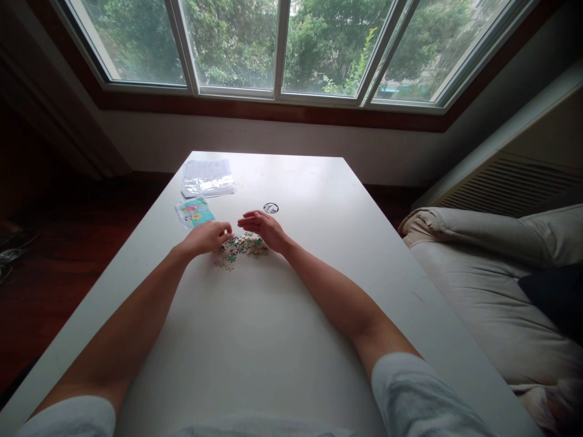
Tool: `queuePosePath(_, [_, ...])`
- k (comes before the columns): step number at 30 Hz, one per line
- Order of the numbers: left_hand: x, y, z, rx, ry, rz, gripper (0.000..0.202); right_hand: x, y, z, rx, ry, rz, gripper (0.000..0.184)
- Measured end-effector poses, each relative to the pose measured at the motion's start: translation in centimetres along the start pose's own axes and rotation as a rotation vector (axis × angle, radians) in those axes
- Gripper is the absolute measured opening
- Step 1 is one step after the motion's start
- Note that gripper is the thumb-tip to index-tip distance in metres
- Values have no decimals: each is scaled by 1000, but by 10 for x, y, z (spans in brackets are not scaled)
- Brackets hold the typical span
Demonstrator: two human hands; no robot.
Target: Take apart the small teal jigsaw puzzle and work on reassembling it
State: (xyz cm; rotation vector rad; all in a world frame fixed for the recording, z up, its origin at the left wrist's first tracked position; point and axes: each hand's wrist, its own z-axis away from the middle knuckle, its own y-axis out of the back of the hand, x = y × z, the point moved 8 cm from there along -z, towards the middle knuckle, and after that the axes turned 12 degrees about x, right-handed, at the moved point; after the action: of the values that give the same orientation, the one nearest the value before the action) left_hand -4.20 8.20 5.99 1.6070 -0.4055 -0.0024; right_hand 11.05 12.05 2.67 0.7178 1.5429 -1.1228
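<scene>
A loose heap of small jigsaw puzzle pieces point(243, 244), some green and others pale or brown, lies on the white table point(255, 340). At the heap's left edge is my left hand point(207, 237), its fingers curled in toward the thumb; whether a piece is between them I cannot make out. My right hand point(265, 228) borders the heap on the far right side, fingers stretched out and pointing left, holding nothing visible. Just left of and beyond my left hand lies a colourful picture sheet point(195, 210) with a turquoise ground.
A clear plastic packet with papers point(208, 178) lies at the table's far left. Beyond my right hand is a small round dark-rimmed object point(271, 207). A light padded sofa point(483, 291) stands along the right side, and a window point(277, 48) is ahead.
</scene>
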Motion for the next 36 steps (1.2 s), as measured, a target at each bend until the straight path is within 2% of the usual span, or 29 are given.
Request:
queuePosePath(6, [11, -7, 0, -31, -113, 31, 37, -1, 17, -10, 103, 219, 305, 35])
queuePosePath(8, [11, -8, 1, -31, -103, 27, 40, -6, 23, -12, 156, 292, 489, 32])
queuePosePath(10, [12, -8, 3, -34, -96, 30, 46, -14, 27, -13, 186, 346, 770, 27])
queuePosePath(13, [14, -10, 6, -80, -113, 45, 62, -23, 23, -10, 64, 364, 1199, 21])
queuePosePath(15, [14, -11, 9, -117, -136, 43, 72, -27, 20, -4, -58, 332, 1350, 29])
queuePosePath(19, [15, -10, 13, -154, -157, 15, 81, -29, 12, 13, -227, 212, 1423, 62])
queuePosePath(22, [17, -10, 16, -166, -145, -22, 83, -26, 1, 25, -285, 209, 1459, 71])
queuePosePath(28, [21, -10, 15, -166, -121, -45, 57, -14, -16, 31, -289, 285, 1591, 54])
queuePosePath(33, [21, -13, 11, -128, -116, -12, 34, -10, -20, 26, -265, 393, 1584, 30])
queuePosePath(36, [21, -15, 9, -88, -139, 7, 27, -8, -20, 22, -245, 433, 1550, 25])
